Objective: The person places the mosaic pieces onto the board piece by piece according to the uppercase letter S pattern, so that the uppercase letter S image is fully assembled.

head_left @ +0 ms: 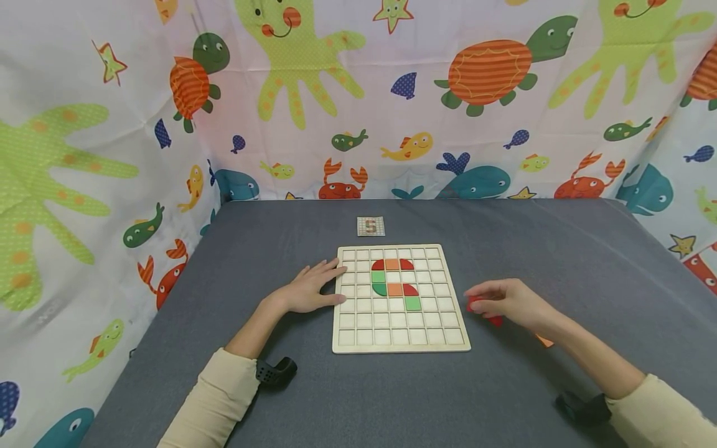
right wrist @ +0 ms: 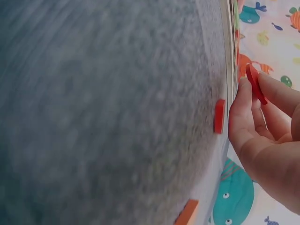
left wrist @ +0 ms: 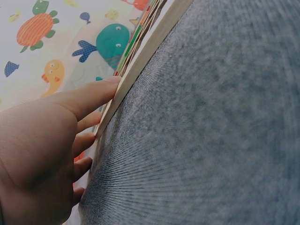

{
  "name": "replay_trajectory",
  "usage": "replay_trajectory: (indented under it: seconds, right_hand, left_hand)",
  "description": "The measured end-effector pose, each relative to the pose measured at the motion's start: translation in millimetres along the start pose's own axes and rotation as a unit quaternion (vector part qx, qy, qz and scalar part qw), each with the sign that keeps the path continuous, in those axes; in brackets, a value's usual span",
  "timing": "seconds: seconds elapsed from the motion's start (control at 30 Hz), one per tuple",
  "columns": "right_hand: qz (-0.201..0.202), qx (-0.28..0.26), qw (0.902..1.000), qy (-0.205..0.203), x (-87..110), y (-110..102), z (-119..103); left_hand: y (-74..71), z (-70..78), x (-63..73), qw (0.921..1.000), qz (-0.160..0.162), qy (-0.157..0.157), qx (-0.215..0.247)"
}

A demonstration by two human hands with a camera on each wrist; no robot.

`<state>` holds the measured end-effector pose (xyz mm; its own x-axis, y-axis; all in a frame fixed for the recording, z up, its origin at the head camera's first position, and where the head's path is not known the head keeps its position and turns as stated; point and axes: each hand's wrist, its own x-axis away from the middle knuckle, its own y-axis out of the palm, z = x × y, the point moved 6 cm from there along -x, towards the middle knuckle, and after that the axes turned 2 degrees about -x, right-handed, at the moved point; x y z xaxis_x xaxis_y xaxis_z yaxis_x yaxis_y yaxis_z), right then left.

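A square wooden grid board (head_left: 401, 346) lies on the grey cloth, with red, orange and green tiles set in some cells. My left hand (head_left: 307, 289) rests at the board's left edge, fingers spread, thumb and fingertips touching the rim. Right of the board, my right hand (head_left: 506, 302) pinches a red tile (right wrist: 254, 84) with a curved edge between thumb and fingers, raised off the cloth in the right wrist view. Under that hand lies another red tile (right wrist: 219, 116) on the cloth. An orange tile (head_left: 544, 340) sits near the right forearm, partly covered by it.
A small card (head_left: 371, 226) with a grid and a coloured figure lies behind the board. Grey cloth (head_left: 269, 236) covers the table. A printed curtain (head_left: 358, 93) with sea animals hangs at the back and sides. Each wrist wears a black strap mount (head_left: 277, 371).
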<state>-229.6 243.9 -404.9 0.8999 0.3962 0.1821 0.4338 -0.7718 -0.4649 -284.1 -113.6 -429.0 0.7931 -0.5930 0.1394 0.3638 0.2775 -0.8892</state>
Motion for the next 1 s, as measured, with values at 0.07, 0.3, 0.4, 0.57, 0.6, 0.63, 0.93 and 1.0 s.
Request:
replay_trajectory:
  seconds: [0.07, 0.3, 0.4, 0.57, 0.6, 0.63, 0.93, 1.0]
  right_hand:
    - [-0.004, -0.009, 1.0000, 0.001, -2.4, 3, -2]
    - [-0.021, -0.038, 0.9991, 0.000, -12.1, 16, -7]
    - [-0.024, -0.052, 0.9984, -0.001, -16.3, 24, -9]
    - [-0.025, -0.053, 0.9983, 0.001, -21.7, 34, -14]
    - [-0.024, -0.049, 0.9985, 0.000, -22.6, 35, -16]
    - [-0.024, -0.044, 0.9987, -0.003, -23.5, 37, -17]
    - [-0.018, 0.001, 0.9998, -0.013, -30.0, 49, -28]
    - [-0.016, 0.004, 0.9998, -0.011, -31.5, 51, -29]
  left_hand:
    - [-0.1, 0.0, 0.1, 1.0000, 0.000, 0.000, 0.000]
    - [-0.2, 0.5, 0.5, 1.0000, 0.002, -0.001, -0.001]
    - [-0.2, 0.7, 0.4, 1.0000, 0.001, -0.003, -0.001]
    - [-0.3, 1.4, 1.1, 1.0000, 0.001, -0.004, 0.000]
    - [-0.4, 1.6, 1.4, 1.0000, 0.001, -0.004, 0.001]
    - [-0.5, 1.7, 1.6, 1.0000, 0.001, -0.004, 0.001]
    - [-2.1, 2.1, 2.9, 1.0000, 0.004, -0.001, 0.003]
    - [-1.9, 1.7, 2.5, 1.0000, 0.004, -0.001, 0.003]
